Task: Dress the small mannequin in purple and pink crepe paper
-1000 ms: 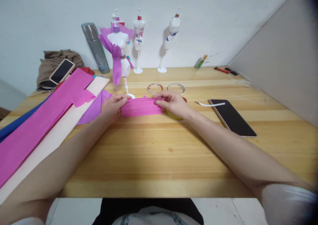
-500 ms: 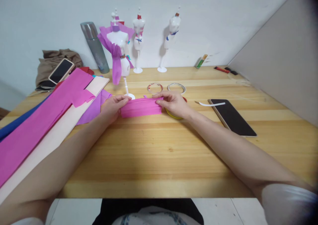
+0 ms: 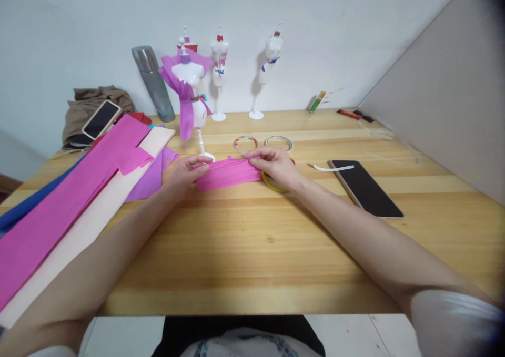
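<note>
A short pleated pink strip (image 3: 231,174) is stretched level between my hands at the middle of the table. My left hand (image 3: 185,172) pinches its left end between thumb and fingers, close to the white base of a mannequin (image 3: 199,116) draped in purple paper. The strip's upper right corner is pinched by my right hand (image 3: 274,165), which partly covers a yellow ring (image 3: 273,185) and something red. Behind my right hand lie a red-and-white tape ring (image 3: 245,138) and a white tape ring (image 3: 290,142).
Long pink (image 3: 79,199), cream (image 3: 98,220), purple and blue sheets cover the left side. Further back are a phone (image 3: 101,119), a bottle (image 3: 153,83) and more mannequins (image 3: 272,52). A dark tablet-like device (image 3: 366,189) lies right, a white strip (image 3: 331,169) across its corner.
The view has shifted slightly. The pink strip is still held at both ends, and its lower edge and pleats now tilt up a little more toward the right.
</note>
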`<state>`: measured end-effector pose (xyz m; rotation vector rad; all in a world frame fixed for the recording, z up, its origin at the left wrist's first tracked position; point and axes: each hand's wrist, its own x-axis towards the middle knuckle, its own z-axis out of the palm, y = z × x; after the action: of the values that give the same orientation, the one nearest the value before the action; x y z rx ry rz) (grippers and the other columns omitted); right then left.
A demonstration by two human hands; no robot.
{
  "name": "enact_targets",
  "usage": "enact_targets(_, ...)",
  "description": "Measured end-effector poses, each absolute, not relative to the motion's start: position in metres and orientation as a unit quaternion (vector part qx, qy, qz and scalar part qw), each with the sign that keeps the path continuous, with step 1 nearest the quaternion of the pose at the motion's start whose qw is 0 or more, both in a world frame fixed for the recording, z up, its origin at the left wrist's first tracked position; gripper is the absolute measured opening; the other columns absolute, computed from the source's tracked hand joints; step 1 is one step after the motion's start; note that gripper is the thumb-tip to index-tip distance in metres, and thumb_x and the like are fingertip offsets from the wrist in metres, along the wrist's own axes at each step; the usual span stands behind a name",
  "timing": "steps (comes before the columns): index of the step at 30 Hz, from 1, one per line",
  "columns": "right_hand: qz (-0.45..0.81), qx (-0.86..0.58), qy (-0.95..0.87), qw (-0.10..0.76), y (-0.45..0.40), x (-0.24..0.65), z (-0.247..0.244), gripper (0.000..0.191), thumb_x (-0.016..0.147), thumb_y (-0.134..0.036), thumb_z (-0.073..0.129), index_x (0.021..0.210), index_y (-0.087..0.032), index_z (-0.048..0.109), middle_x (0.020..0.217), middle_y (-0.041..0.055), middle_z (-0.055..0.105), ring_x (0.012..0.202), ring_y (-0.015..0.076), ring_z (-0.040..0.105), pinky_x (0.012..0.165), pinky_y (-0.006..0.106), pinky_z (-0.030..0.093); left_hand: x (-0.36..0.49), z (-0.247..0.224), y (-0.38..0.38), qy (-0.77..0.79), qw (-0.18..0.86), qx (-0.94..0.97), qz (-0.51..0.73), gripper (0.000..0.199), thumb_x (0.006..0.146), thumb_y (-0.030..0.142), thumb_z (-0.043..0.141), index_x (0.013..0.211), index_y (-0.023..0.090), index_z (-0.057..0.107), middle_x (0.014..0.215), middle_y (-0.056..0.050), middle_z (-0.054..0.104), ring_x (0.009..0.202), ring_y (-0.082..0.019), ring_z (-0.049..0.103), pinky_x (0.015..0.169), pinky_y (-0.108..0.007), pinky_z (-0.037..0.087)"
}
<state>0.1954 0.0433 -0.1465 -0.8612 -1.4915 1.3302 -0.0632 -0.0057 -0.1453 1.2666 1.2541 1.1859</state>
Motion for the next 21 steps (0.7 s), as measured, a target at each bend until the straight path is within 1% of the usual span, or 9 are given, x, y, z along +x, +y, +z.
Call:
enact_targets(2, 0.554, -0.349, -0.596, 0.465, 0.042, 0.195, -0.144, 0.022, 0.062, -0.033, 0.084, 0.079, -0.022, 0.079, 0.084, 0.0039, 0.078, 0.074, 0.0159, 0.065, 0.071, 0.031, 0.052, -0.063, -0.143, -0.006, 0.512, 0.463, 0.524, 0.498, 0.033, 0.066, 0.04, 0.087, 0.091, 0.021, 0.079, 0.078, -0.001, 0.073, 0.083, -0.018, 0.067, 0.074, -0.028, 0.053)
enact_targets(7, 0.588, -0.359, -0.552, 0.47, 0.041, 0.195, -0.138, 0.021, 0.06, -0.03, 0.085, 0.078, -0.021, 0.079, 0.077, 0.0028, 0.075, 0.068, 0.0148, 0.063, 0.064, 0.029, 0.051, -0.061, -0.136, -0.007, 0.503, 0.459, 0.519, 0.516, 0.036, 0.059, 0.039, 0.091, 0.089, 0.021, 0.08, 0.086, -0.003, 0.075, 0.08, -0.016, 0.068, 0.071, -0.027, 0.053)
enact_targets(9, 0.602, -0.356, -0.532, 0.478, 0.041, 0.195, -0.135, 0.019, 0.06, -0.027, 0.085, 0.078, -0.021, 0.078, 0.075, 0.0022, 0.073, 0.069, 0.0148, 0.064, 0.063, 0.029, 0.051, -0.059, -0.132, -0.007, 0.503, 0.458, 0.511, 0.525, 0.034, 0.058, 0.037, 0.091, 0.085, 0.021, 0.081, 0.081, -0.002, 0.074, 0.076, -0.015, 0.066, 0.067, -0.026, 0.051)
enact_targets(13, 0.612, -0.342, -0.516, 0.492, 0.04, 0.195, -0.13, 0.017, 0.063, -0.023, 0.084, 0.078, -0.021, 0.077, 0.076, 0.0034, 0.072, 0.079, 0.0183, 0.067, 0.064, 0.029, 0.053, -0.057, -0.123, -0.009, 0.501, 0.464, 0.488, 0.544, 0.029, 0.059, 0.033, 0.089, 0.084, 0.019, 0.081, 0.067, 0.001, 0.069, 0.063, -0.01, 0.058, 0.061, -0.023, 0.047)
enact_targets(16, 0.612, -0.341, -0.514, 0.495, 0.039, 0.194, -0.127, 0.018, 0.062, -0.026, 0.083, 0.078, -0.021, 0.077, 0.076, 0.0036, 0.07, 0.082, 0.0192, 0.067, 0.065, 0.03, 0.053, -0.056, -0.117, -0.011, 0.495, 0.492, 0.47, 0.54, 0.029, 0.059, 0.03, 0.089, 0.085, 0.019, 0.081, 0.058, 0.003, 0.063, 0.054, -0.007, 0.052, 0.055, -0.021, 0.042)
enact_targets(20, 0.607, -0.361, -0.521, 0.48, 0.038, 0.194, -0.121, 0.024, 0.06, -0.034, 0.084, 0.077, -0.021, 0.075, 0.078, 0.0041, 0.071, 0.081, 0.0198, 0.067, 0.065, 0.031, 0.053, -0.057, -0.114, -0.012, 0.49, 0.507, 0.453, 0.546, 0.027, 0.057, 0.03, 0.091, 0.079, 0.017, 0.08, 0.067, 0.0, 0.07, 0.059, -0.009, 0.058, 0.058, -0.022, 0.045)
enact_targets(21, 0.607, -0.362, -0.524, 0.474, 0.037, 0.194, -0.119, 0.026, 0.059, -0.037, 0.085, 0.077, -0.021, 0.074, 0.078, 0.0042, 0.07, 0.081, 0.02, 0.067, 0.065, 0.032, 0.053, -0.058, -0.113, -0.012, 0.488, 0.508, 0.456, 0.544, 0.027, 0.058, 0.031, 0.091, 0.079, 0.017, 0.08, 0.066, 0.0, 0.069, 0.059, -0.008, 0.057, 0.057, -0.022, 0.045)
